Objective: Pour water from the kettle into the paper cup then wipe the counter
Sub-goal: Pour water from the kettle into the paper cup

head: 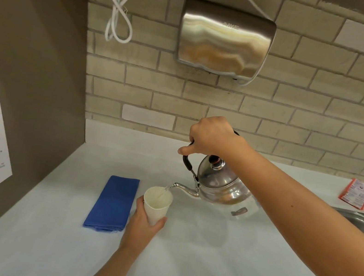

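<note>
now the right hand (pixel 213 136) is clenched around the black handle of the steel kettle (pixel 221 183) and tips it, so that a thin stream of water leaves the spout and falls into the paper cup (pixel 156 204). the left hand (pixel 142 225) grasps the cup from below, its fingers (pixel 159 222) wrapped around the lower part, and holds it tilted a little above the desk (pixel 202 263), just under the spout. the folded blue cloth (pixel 113 203) lies flat on the desk, just beside the cup to the left, not yet used. the risk is probably a spill: the cup is soft and held in the air, so a stronger tip of the kettle or a tighter squeeze can push water over the rim. hot water may also reach the fingers.
</note>
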A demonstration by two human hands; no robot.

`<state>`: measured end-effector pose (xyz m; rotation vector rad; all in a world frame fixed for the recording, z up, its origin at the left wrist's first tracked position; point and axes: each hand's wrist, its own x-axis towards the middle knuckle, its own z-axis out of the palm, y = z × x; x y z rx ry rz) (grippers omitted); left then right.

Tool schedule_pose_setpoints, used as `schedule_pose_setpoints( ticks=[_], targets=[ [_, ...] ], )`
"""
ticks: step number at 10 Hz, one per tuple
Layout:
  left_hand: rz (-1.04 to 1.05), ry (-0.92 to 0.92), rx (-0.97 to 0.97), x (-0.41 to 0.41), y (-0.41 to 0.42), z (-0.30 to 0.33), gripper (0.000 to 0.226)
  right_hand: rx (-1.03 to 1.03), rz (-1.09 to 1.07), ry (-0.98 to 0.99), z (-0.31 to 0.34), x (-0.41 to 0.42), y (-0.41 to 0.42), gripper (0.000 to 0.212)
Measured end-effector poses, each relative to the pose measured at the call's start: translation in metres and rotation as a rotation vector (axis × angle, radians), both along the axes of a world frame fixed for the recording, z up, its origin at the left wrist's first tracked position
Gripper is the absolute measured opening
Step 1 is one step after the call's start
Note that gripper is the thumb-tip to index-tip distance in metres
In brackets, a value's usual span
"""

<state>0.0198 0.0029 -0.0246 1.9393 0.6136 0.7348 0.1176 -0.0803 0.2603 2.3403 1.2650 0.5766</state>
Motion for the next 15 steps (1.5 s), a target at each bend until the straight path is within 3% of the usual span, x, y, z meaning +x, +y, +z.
schedule_pose_setpoints(
  ticks=[15],
  targets=[
    [0.008, -0.010, 0.005, 0.0017, 0.0015, -0.0034, 0.079, -0.030, -0.018, -0.022, 0.0067, -0.0082, 0.0060, 0.062]
  ],
)
